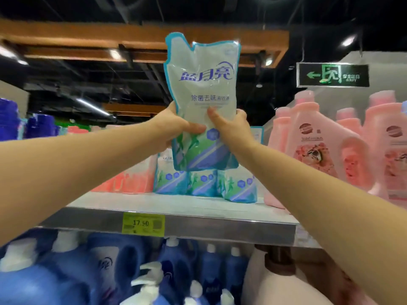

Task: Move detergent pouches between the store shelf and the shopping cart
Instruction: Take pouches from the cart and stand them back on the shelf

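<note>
Spanning the scene, the shelf (220, 227) carries pink bottles (319, 146) at the right and a row of pouches (204, 183) at its middle, with blue bottles (66, 271) below. One pouch (201, 84) is upright in the air above that row, clear of the shelf. Its lower half is clasped from both sides: the left hand (176, 126) wraps the left edge, the right hand (231, 126) the right, thumbs across the front. A price tag (143, 224) sits on the shelf lip. No cart is in view, so I cannot tell whether this pouch is leaving or arriving. It looks mid-transfer, with several pouches standing shelved.
</note>
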Available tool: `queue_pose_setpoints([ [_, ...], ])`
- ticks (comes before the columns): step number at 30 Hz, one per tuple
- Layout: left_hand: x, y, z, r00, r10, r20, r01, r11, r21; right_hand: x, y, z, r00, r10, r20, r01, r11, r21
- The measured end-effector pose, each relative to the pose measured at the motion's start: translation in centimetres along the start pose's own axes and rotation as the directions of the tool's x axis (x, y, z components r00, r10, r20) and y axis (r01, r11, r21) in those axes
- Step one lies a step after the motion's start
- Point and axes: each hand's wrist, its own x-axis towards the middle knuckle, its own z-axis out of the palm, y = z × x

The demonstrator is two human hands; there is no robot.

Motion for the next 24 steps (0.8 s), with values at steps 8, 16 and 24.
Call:
queue_pose_setpoints([
  [8, 4.1, -10.8, -2.2, 0.976, -0.203, -0.074, 0.209, 0.974, 0.092, 3.1, 8.8, 4.3, 0.939, 0.101, 0.329, 0.000, 0.956, -0.294],
  [16, 10.3, -18.2, -2.5, 0.935, -0.321, 0.151, 0.310, 0.946, 0.091, 6.5, 13.0, 5.1, 0.933, 0.244, 0.264, -0.081, 0.859, -0.506],
  [24, 14.1, -20.5, -3.5, 0.843, -0.470, 0.261, 0.343, 0.844, 0.412, 8.8, 14.6, 5.8, 0.904, 0.397, 0.161, -0.204, 0.730, -0.653],
])
